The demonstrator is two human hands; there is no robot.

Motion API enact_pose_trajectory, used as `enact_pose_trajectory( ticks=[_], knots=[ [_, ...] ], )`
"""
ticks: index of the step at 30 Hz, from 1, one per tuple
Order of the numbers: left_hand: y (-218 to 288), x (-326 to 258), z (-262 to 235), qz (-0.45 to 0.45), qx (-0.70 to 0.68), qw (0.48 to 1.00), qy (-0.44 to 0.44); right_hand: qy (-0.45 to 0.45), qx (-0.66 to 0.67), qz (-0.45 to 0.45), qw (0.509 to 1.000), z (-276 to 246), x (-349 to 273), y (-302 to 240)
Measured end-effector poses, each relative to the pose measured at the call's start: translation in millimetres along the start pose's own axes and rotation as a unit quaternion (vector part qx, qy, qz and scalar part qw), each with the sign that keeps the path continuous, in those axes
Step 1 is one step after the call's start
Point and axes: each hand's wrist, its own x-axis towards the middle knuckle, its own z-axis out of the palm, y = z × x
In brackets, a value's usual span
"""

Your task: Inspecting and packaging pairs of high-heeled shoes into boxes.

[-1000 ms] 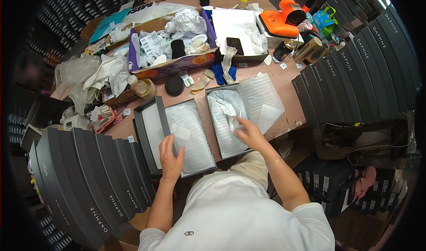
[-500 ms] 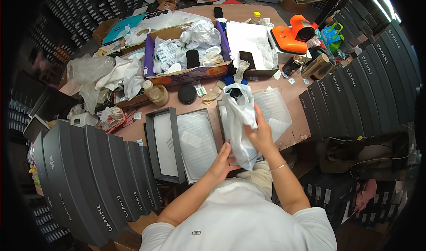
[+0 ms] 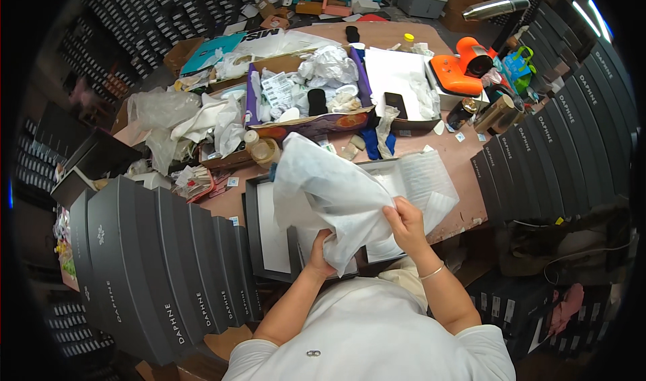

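Lifted off the right tray since the earlier frame, the white tissue sheet [image 3: 330, 192] is now held above the dark open box [image 3: 259, 236]. It is pinched by the right hand [image 3: 406, 221] and gripped underneath by the left hand [image 3: 320, 260]; gentle, even tension should prevent tearing.

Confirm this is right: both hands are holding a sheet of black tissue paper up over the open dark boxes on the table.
Not quite: the tissue paper is white, not black. The head view shows the left hand and right hand holding it up over the open dark boxes on the table.
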Motion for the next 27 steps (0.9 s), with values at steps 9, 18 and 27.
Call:
enact_pose_trajectory(
  ticks=[9,18,27],
  knots=[
    [27,-17,-11,0.026,0.212,0.977,0.024,-0.136,-0.151,-0.072,0.976,-21,-24,20],
    [37,-26,-14,0.004,0.447,0.89,0.09,-0.267,0.052,0.054,0.961,-49,36,-43],
    [113,-78,1,0.451,0.658,0.521,0.305,0.146,0.206,0.122,0.96,-90,-14,35]
  ],
)
